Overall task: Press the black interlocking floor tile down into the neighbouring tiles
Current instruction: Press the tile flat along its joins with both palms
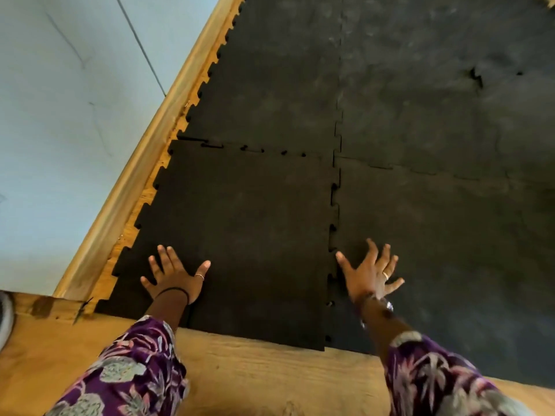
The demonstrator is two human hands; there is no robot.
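A black interlocking floor tile (240, 223) lies at the near left of the black flooring. Its far edge and right edge sit slightly raised, with small gaps at the puzzle teeth along both seams. My left hand (174, 277) rests flat with spread fingers on the tile's near left part. My right hand (371, 273) is spread flat just right of the right seam, on the neighbouring tile (435, 235), its thumb touching the seam. Another neighbouring tile (270, 85) lies beyond the far seam.
A wooden baseboard (144, 151) and pale wall (60, 115) run along the left. Bare wooden subfloor (255, 376) lies in front of the tiles. More laid black tiles (450, 85) extend to the right and far side, with a small gap at one joint (477, 76).
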